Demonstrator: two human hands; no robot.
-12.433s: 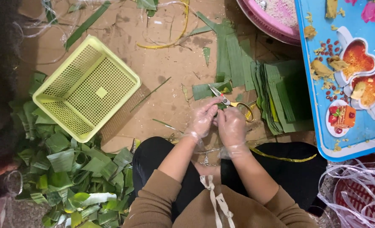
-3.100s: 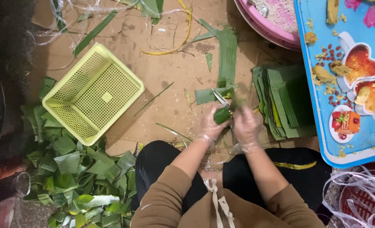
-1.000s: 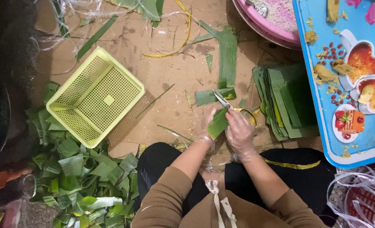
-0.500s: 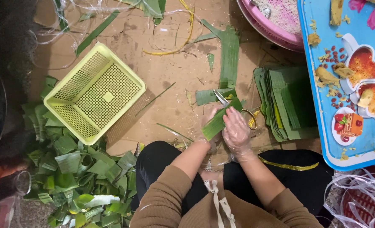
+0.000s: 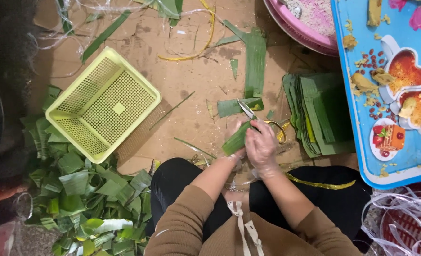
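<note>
Both hands, L point(image 5: 235, 142) & R point(image 5: 261, 146), closed round a rolled green leaf piece point(image 5: 235, 139) mid-floor; trimmed stack point(image 5: 320, 111) done toward right edge, leaf heap point(image 5: 85, 189) at left edge prob. left.

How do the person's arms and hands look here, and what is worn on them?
Both arms are covered by long brown sleeves of a soft, plain top, pushed back a little from the wrists. The left hand and the right hand each wear a thin, clear, loose plastic glove that wrinkles and shines slightly. No rings, watch or markings are visible. A pale cloth tie hangs at the chest between the arms.
</note>
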